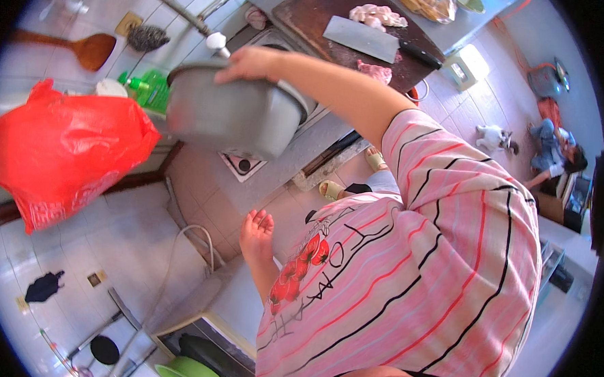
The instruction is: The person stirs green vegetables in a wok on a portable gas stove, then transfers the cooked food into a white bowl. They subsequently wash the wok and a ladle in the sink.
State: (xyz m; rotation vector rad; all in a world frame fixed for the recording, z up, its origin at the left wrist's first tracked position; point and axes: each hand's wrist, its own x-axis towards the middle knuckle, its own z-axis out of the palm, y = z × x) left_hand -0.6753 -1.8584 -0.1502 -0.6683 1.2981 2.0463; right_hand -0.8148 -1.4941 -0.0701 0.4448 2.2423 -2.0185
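Observation:
My right hand point(244, 65) grips the rim of a deep grey pot point(229, 113), which hangs tilted and somewhat blurred at upper centre. Lower down, my left hand point(257, 232) is empty, palm up, its fingers loosely curled. A red plastic bag point(73, 151) bulges at the left, near a green bottle point(153, 91). Above my right forearm lies a dark chopping board point(311, 15) bearing a cleaver point(361, 38), pale raw meat point(377, 16) and a pinkish piece of meat point(374, 72). The pot's inside is hidden.
A wooden spatula point(91, 52) hangs at the tiled wall. A green basin point(190, 372) sits low at the bottom. A white stool point(465, 66), a cat point(493, 138) and another person crouching point(557, 150) are at the right. A pale hose point(176, 243) curves near the left counter.

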